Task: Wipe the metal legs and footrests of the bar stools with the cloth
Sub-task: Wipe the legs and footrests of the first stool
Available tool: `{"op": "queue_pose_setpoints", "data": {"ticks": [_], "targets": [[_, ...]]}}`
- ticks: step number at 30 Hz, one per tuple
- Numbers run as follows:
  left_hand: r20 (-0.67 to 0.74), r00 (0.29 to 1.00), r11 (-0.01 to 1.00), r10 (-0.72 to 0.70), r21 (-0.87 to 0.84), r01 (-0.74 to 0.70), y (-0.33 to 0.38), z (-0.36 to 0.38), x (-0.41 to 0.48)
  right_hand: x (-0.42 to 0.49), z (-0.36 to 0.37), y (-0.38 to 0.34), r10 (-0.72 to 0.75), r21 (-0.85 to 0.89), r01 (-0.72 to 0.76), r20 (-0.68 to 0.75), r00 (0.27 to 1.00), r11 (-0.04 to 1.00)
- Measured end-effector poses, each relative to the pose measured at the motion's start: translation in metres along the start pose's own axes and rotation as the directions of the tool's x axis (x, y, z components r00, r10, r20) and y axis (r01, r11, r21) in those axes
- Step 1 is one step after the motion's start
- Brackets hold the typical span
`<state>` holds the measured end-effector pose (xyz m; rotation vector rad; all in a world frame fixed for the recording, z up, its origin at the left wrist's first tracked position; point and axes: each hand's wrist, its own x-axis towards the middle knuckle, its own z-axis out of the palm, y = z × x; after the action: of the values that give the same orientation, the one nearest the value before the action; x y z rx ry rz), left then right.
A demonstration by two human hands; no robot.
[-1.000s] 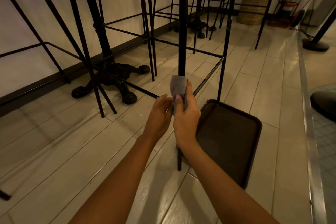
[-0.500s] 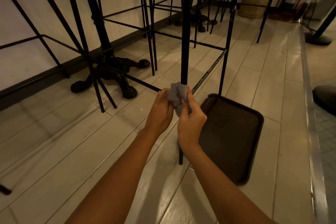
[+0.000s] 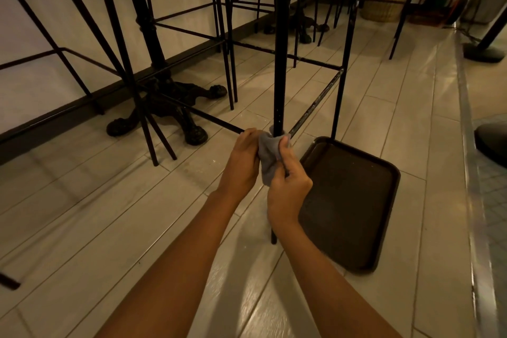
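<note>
Cloth (image 3: 267, 158) is wrapping the stool leg (image 3: 281, 63) at eleven o'clock from the right hand (image 3: 288, 189), which is clamping it. Left hand (image 3: 242, 162) is gripping its nine o'clock edge.

Grey cloth (image 3: 270, 158) round black stool leg (image 3: 281, 63)
My cloth sits bunched where the scuffed footrest (image 3: 315, 103) joins the upright leg.

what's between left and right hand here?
Head view: the grey cloth, bunched round the stool leg, fills the gap between left hand and right hand; both hold it.
</note>
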<state>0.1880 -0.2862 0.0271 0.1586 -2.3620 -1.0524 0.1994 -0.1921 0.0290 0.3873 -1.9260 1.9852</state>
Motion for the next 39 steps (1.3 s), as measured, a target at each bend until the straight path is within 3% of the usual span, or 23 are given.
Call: {"op": "queue_pose_setpoints", "data": {"ticks": [3, 7, 9, 11, 16, 19, 25, 32, 39], "targets": [[0.07, 0.997, 1.0, -0.013, 0.004, 0.012, 0.005, 0.001, -0.005, -0.003, -0.001, 0.005, 0.012, -0.038, -0.012, 0.003, 1.0, 0.999], [0.152, 0.979, 0.904, 0.136, 0.386, -0.185, -0.011, 0.011, -0.005, -0.005, -0.004, 0.001, 0.057, -0.026, -0.058, -0.008, 0.998, 0.998], [0.249, 0.96, 0.83, 0.125, 0.503, -0.239, -0.023, 0.013, 0.0, -0.003, 0.0, -0.006, 0.073, 0.008, -0.073, -0.02, 0.997, 0.997], [0.281, 0.951, 0.842, 0.132, 0.475, -0.257, -0.026, 0.012, 0.001, -0.003, 0.003, -0.01, 0.083, 0.038, -0.082, -0.035, 0.996, 0.996], [0.1, 0.969, 0.932, 0.227, 0.266, -0.246, -0.004, 0.005, -0.01, -0.013, 0.002, 0.004, 0.044, 0.015, -0.043, -0.052, 0.998, 0.999], [0.063, 0.981, 0.959, 0.181, 0.21, -0.19, -0.004, 0.006, -0.009, -0.022, -0.001, 0.018, 0.096, 0.006, -0.096, -0.054, 0.994, 0.995], [0.041, 0.981, 0.949, 0.192, 0.245, -0.196, -0.007, 0.007, -0.007, -0.038, -0.01, 0.037, 0.272, -0.009, -0.272, -0.021, 0.962, 0.962], [0.059, 0.987, 0.957, 0.152, 0.239, -0.162, -0.005, 0.007, -0.009, -0.03, 0.0, 0.02, 0.201, 0.036, -0.199, -0.059, 0.978, 0.979], [0.038, 0.984, 0.951, 0.176, 0.25, -0.18, -0.009, 0.009, -0.009, -0.035, -0.005, 0.033, 0.241, 0.027, -0.239, -0.071, 0.968, 0.971]]}}
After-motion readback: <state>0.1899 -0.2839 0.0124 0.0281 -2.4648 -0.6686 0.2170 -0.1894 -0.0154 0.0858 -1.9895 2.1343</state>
